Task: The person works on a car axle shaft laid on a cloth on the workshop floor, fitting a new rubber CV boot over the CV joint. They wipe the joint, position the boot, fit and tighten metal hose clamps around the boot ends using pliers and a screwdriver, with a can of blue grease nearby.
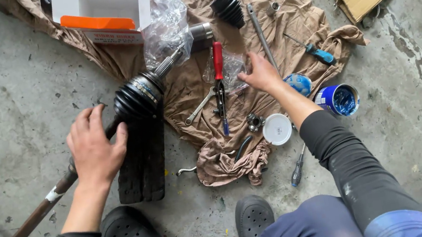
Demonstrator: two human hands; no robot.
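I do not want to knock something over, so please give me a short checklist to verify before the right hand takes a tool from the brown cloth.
1. Left hand steadies the long metal drive shaft beside its black ribbed rubber boot: ok.
2. Right hand is empty, fingers spread: ok.
3. Red-handled pliers lie within reach, uncovered: ok.
4. Open blue grease tin stands clear of the right forearm: ok.
5. White round lid lies directly under the forearm: not ok.
6. Shaft rests stably on the dark block: cannot tell.
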